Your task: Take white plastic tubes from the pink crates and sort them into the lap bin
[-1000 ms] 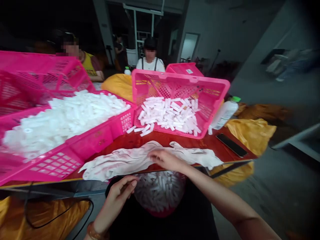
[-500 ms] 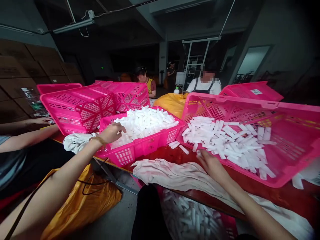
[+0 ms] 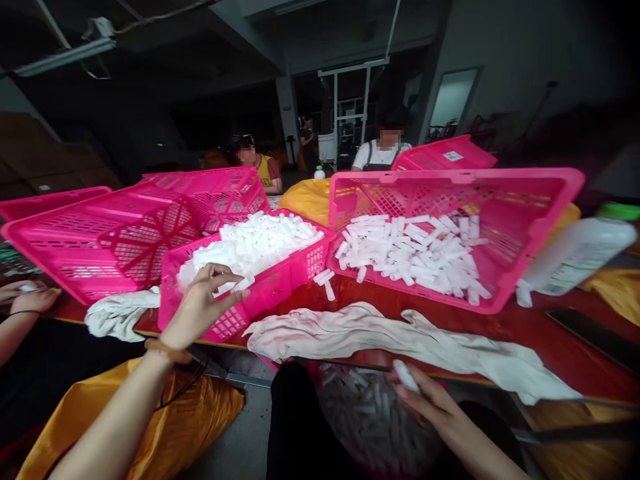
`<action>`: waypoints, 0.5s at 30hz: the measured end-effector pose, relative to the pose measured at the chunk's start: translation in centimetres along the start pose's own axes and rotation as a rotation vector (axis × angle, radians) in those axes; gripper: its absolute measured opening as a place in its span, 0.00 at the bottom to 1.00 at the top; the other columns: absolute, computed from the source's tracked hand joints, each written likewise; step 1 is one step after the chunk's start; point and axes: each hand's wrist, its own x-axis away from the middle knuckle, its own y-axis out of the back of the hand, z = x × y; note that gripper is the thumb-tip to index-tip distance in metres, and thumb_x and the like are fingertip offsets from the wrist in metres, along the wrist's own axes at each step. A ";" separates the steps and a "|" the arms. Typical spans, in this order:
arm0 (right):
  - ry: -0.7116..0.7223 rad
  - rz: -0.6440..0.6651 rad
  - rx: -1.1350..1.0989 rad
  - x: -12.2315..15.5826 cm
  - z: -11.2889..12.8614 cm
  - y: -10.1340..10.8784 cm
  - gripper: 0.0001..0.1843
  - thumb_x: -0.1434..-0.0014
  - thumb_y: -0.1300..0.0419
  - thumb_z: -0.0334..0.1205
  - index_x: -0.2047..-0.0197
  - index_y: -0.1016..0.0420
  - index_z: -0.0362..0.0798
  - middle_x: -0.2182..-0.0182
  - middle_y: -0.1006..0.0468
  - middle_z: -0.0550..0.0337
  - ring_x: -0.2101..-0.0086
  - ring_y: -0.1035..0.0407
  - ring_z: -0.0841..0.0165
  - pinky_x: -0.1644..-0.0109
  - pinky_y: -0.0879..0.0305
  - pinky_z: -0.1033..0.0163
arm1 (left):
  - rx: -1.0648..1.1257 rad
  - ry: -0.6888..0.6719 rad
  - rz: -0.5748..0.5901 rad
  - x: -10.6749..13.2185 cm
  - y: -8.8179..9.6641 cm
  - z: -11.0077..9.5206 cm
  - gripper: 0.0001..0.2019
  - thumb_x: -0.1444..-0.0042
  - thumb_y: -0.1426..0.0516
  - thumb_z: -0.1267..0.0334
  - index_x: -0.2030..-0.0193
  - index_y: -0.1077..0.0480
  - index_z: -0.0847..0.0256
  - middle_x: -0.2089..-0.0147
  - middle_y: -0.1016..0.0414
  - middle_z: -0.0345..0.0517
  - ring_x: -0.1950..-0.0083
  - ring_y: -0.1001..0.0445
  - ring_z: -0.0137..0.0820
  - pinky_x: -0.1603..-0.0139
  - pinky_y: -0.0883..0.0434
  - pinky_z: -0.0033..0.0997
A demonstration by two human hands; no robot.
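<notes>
My left hand (image 3: 200, 300) is raised in front of a pink crate heaped with small white pieces. Its fingertips pinch a small white plastic cap-like piece (image 3: 243, 283). Past the table's front edge, my right hand (image 3: 430, 397) grips a short white tube (image 3: 405, 375) between thumb and fingers. Below it, partly in shadow, lies a mass of white tubes (image 3: 365, 413). The heaped pink crate (image 3: 280, 293) stands upright on the table. To its right, a second pink crate (image 3: 555, 227) lies tipped on its side, with white tubes (image 3: 415, 250) spread inside it.
A crumpled whitish cloth (image 3: 350, 333) lies along the front of the red table (image 3: 530, 327). On the right are a large bottle with a green cap (image 3: 580, 253) and a dark phone-like slab (image 3: 595, 333). A co-worker's hands (image 3: 33, 297) are at far left. Other people sit opposite.
The view has turned right. My right hand has moved from beside the tipped crate back past the table edge with a tube. My left hand has come nearer, lifting a white piece from the crate.
</notes>
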 end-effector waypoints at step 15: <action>0.359 0.312 -0.022 1.7 0.9 -3.2 0.12 0.35 0.42 0.46 0.62 0.30 0.45 0.69 0.34 0.64 0.67 0.39 0.72 0.62 0.42 0.67 | 0.651 0.192 0.265 8.6 -13.4 -17.6 0.09 0.38 0.42 0.57 0.55 0.33 0.58 0.62 0.26 0.40 0.64 0.27 0.30 0.64 0.33 0.26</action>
